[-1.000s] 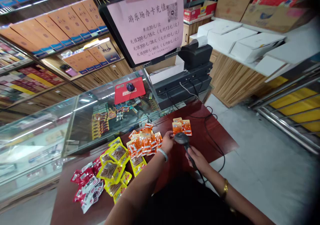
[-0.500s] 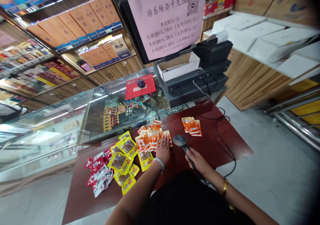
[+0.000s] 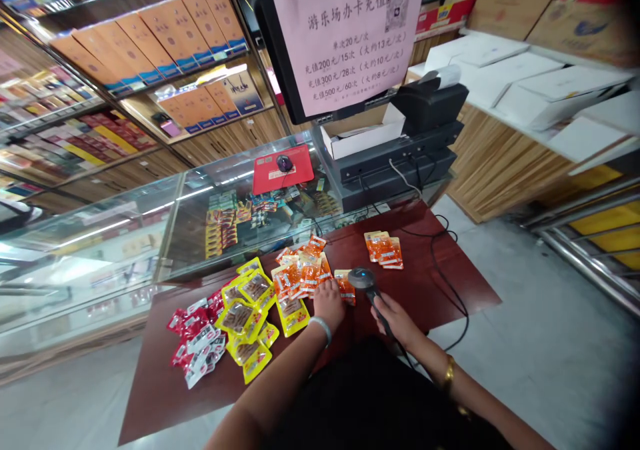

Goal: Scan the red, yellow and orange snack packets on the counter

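Note:
My right hand (image 3: 393, 315) is wrapped round the handle of a dark barcode scanner (image 3: 362, 279), whose head shows a small blue light. Beside it, my left hand (image 3: 330, 305) rests palm down with fingers slightly bent at the lower edge of a pile of orange snack packets (image 3: 305, 269). One single orange packet (image 3: 346, 287) lies between that hand and the scanner head. Under the pile's lower edge is a yellow snack packet (image 3: 293, 315). A smaller group of orange packets (image 3: 384, 250) lies behind the scanner.
More yellow packets (image 3: 239, 318) and red and white packets (image 3: 204, 350) cover the left of the dark red table (image 3: 160, 397). Behind stand a glass display case (image 3: 193, 227), a monitor with a pink sign (image 3: 350, 43) and a black cash drawer (image 3: 370, 183). A cable (image 3: 440, 270) trails at right.
One orange packet has slid right, away from the pile, towards the scanner head. My left hand has shifted slightly right and its fingers are more bent. My right hand has barely moved.

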Demonstrator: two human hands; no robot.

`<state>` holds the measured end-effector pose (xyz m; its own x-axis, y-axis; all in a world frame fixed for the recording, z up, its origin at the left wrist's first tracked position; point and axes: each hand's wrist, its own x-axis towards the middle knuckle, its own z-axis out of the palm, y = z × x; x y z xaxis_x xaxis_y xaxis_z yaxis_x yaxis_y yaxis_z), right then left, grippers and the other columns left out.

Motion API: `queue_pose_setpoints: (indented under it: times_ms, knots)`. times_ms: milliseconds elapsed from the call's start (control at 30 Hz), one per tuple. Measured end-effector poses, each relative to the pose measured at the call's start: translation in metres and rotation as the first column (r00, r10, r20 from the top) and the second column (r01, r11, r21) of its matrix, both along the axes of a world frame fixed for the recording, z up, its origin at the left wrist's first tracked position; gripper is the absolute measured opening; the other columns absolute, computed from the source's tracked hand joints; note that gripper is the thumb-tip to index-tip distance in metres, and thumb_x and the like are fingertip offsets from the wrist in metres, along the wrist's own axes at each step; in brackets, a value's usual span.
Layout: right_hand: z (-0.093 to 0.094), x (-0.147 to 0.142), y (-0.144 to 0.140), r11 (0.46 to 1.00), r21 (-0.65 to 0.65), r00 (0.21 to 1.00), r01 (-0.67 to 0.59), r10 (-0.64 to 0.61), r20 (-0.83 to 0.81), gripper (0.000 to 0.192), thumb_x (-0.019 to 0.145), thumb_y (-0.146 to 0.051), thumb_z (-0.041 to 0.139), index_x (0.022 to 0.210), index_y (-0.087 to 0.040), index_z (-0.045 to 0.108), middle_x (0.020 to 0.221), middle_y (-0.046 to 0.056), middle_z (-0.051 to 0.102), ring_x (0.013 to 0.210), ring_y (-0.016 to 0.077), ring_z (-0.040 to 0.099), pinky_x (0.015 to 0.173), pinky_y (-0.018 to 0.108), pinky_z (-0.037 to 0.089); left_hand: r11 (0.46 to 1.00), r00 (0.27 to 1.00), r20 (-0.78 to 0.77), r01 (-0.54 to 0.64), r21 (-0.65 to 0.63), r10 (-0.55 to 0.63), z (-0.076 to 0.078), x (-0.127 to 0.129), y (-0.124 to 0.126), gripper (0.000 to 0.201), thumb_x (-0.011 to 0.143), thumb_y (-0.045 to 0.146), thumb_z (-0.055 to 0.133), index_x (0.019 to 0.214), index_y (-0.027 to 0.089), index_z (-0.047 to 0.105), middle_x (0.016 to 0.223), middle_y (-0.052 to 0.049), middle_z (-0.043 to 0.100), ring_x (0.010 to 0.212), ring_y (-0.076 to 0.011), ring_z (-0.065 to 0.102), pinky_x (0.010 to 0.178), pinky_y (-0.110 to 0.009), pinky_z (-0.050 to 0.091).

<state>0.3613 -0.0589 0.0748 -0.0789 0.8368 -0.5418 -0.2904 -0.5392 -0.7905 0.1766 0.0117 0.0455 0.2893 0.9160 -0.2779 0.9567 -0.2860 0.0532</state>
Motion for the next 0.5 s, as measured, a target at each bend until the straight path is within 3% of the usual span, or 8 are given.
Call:
queue_pose_setpoints:
  times_ms: [167,267,367,500]
  knots:
    - [0.000,0.001,-0.009,1.000,-0.016,1.000,0.009,-0.009,-0.012,0.052,0.077,-0.072,0.058,0.088,-0.022,0.049,0.061,-0.009,0.046,0.039,0.0051,0.039,0.038,0.019,0.028,0.997,0.998,-0.055,-0.011,-0.080,0.007,0.000,0.011,0.004,0.066,0.085,0.027,0.053,0.145,0.004,0.037,0.112,-0.024,0.062,0.108,-0.0337,0.058,0.095,-0.044,0.039]
    - [-0.002,0.001,-0.014,1.000,-0.020,1.000,0.018,-0.018,-0.016,0.052,0.076,-0.072,0.058,0.087,-0.022,0.049,0.059,-0.009,0.045,0.039,0.0049,0.038,0.038,0.019,0.027,0.989,0.997,-0.027,-0.082,-0.120,0.079,0.000,0.016,0.004,0.068,0.085,0.023,0.053,0.148,0.006,0.032,0.111,-0.023,0.064,0.106,-0.0308,0.061,0.093,-0.039,0.041]
    - [-0.004,0.002,-0.018,1.000,-0.015,1.000,0.018,-0.018,-0.004,0.053,0.077,-0.073,0.056,0.087,-0.022,0.050,0.060,-0.009,0.046,0.039,0.0047,0.038,0.038,0.019,0.028,0.952,0.974,0.061,-0.198,-0.233,0.217,-0.003,0.019,0.005,0.059,0.084,0.026,0.059,0.138,0.008,0.044,0.105,-0.020,0.067,0.099,-0.0266,0.065,0.085,-0.032,0.044]
    - [-0.002,0.007,-0.020,1.000,-0.004,1.000,0.017,-0.017,0.009,0.052,0.079,-0.073,0.055,0.091,-0.022,0.051,0.062,-0.008,0.047,0.039,0.0049,0.039,0.039,0.019,0.028,0.898,0.917,0.228,-0.228,-0.376,0.328,-0.011,0.019,0.009,0.024,0.087,0.034,0.060,0.102,0.016,0.065,0.096,-0.012,0.071,0.090,-0.0209,0.067,0.077,-0.026,0.044]
